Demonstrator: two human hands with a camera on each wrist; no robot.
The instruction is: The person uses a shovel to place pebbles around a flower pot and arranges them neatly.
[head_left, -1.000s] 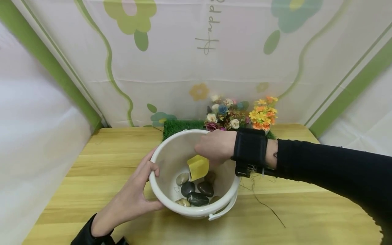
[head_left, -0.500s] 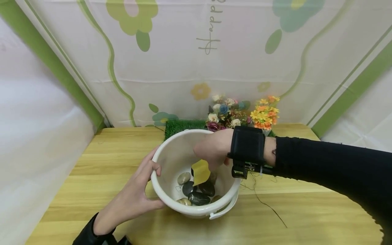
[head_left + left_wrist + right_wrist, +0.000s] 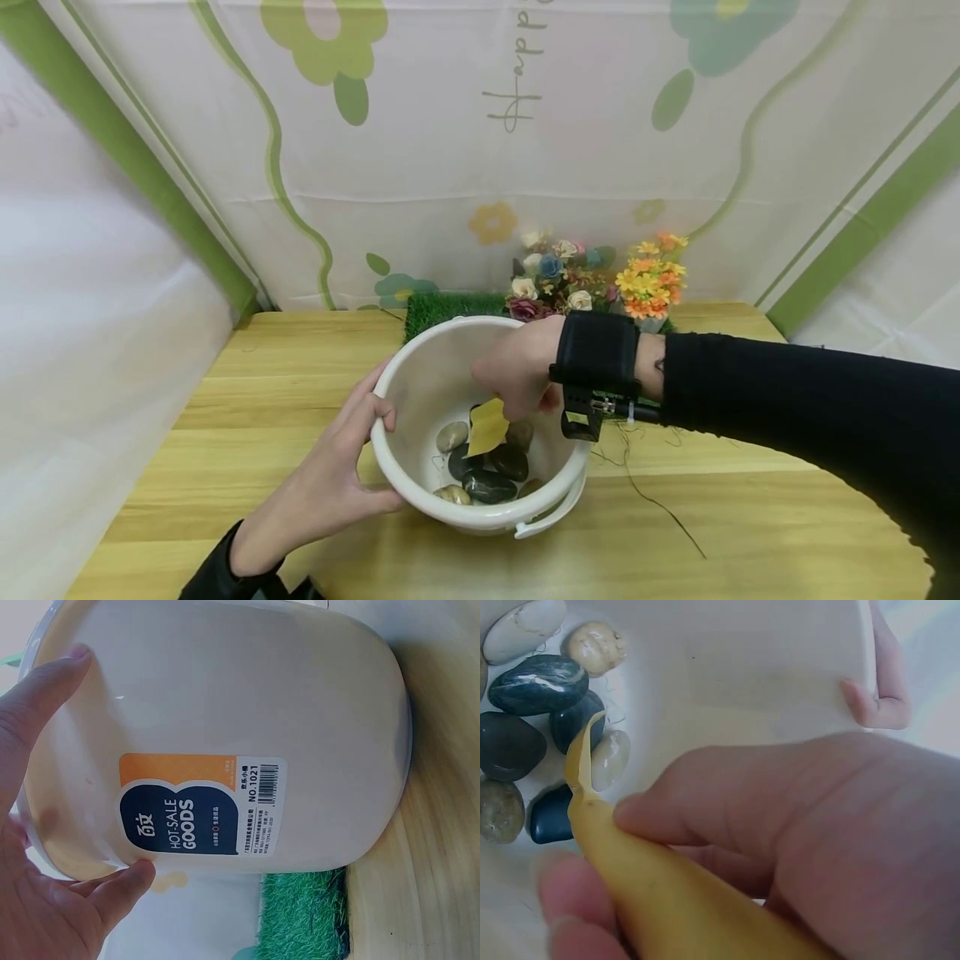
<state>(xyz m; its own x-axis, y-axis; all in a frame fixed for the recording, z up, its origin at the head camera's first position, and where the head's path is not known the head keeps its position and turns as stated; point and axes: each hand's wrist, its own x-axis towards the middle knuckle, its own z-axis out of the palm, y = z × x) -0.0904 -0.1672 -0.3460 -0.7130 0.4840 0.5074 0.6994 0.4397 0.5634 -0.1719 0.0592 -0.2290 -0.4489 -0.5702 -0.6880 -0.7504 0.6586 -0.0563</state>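
In the right wrist view my right hand [image 3: 521, 362] pinches a yellow sheet [image 3: 660, 889] inside the white bucket [image 3: 480, 521], over stones [image 3: 489, 486]; my left hand [image 3: 337, 471] grips the bucket. I expect light, bendy stuff, best pinched across its curled body. Its tip shows lower than a second ago.

Between the fingers of the right hand [image 3: 840, 817], the yellow piece [image 3: 675, 892] runs off the right wrist view's bottom edge
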